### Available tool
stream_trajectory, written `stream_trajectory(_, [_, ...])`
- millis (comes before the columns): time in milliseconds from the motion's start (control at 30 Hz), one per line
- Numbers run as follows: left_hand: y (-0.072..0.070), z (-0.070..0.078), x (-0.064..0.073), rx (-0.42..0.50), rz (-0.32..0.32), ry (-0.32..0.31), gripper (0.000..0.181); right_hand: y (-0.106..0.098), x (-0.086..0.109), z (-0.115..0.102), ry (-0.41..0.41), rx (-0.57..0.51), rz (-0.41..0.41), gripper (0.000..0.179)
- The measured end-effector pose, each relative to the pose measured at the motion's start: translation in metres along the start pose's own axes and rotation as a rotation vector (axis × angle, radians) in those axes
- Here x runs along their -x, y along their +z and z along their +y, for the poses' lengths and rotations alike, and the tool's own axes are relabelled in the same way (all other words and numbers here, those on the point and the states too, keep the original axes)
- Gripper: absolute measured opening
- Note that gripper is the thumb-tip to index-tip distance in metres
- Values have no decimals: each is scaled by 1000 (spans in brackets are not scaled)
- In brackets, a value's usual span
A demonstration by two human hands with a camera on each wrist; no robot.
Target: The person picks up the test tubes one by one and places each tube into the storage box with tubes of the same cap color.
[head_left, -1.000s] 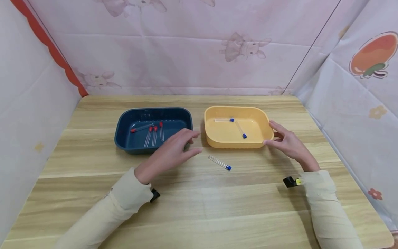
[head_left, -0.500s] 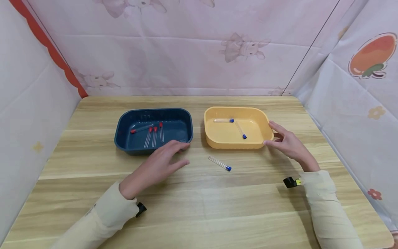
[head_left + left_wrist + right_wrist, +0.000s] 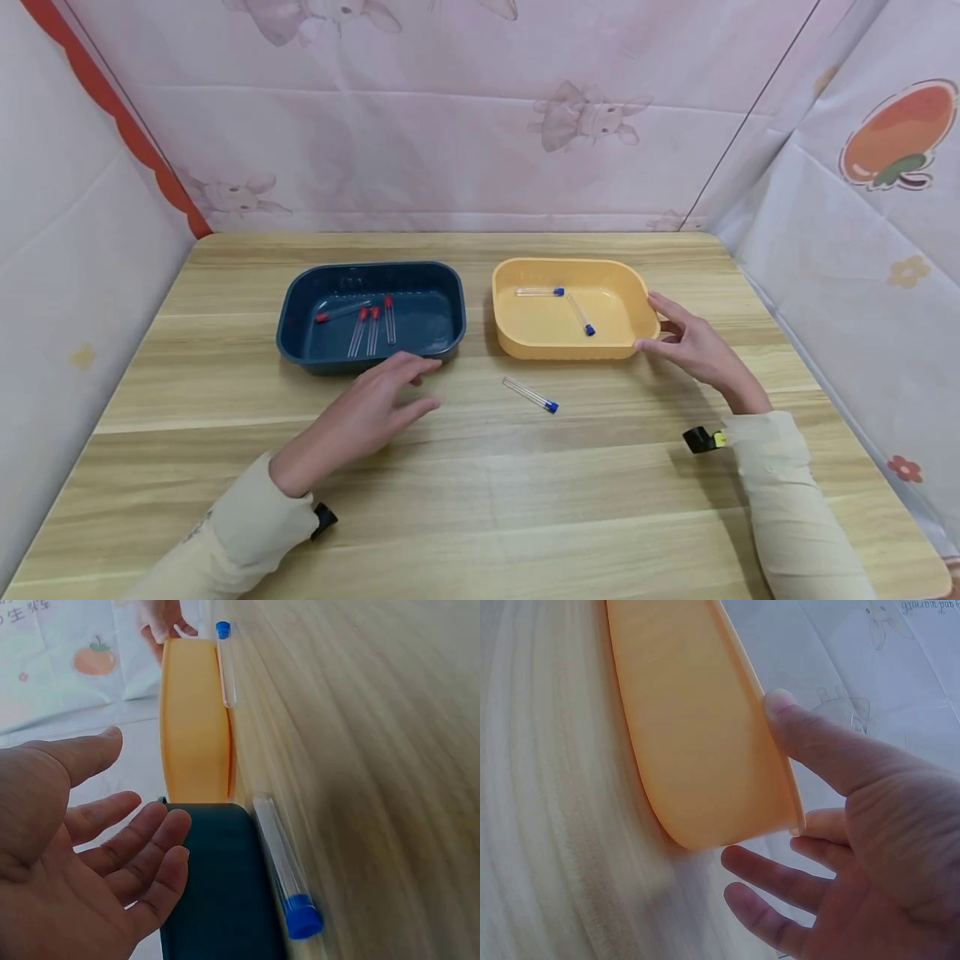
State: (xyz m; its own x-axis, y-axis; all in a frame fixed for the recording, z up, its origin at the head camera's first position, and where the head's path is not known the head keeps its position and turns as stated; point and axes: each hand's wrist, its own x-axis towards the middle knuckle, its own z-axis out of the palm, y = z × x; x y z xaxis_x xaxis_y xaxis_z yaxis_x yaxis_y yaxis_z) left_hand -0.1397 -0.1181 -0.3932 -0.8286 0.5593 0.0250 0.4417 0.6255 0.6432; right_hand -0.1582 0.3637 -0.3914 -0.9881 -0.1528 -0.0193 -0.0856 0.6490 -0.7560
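Observation:
My left hand is at the near right corner of the dark blue bin, fingers loosely bent and thumb apart, holding nothing. In the left wrist view, a clear tube with a blue cap lies on the table along that bin's wall; my left hand hides it in the head view. My right hand holds the right end of the yellow bin, thumb and index finger at its rim and the other fingers loose. Another blue-capped tube lies before the yellow bin.
Several red-capped tubes lie inside the dark blue bin. Two blue-capped tubes, one at the back and one slanting, are in the yellow bin. Printed cloth walls enclose the wooden table behind and at both sides.
My left hand has drawn back from between the two bins, moving left and toward me along the dark blue bin's near side. The right hand, bins and visible tubes have stayed in place.

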Motion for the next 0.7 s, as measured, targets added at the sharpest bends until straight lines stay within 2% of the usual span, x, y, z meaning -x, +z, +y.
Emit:
stream_trajectory(467, [-1, -21, 16, -8, 23, -66, 43, 1, 1, -5, 2, 14, -1, 86])
stream_trajectory(700, [-3, -27, 19, -37, 12, -100, 42, 0, 1, -2, 10, 17, 1, 86])
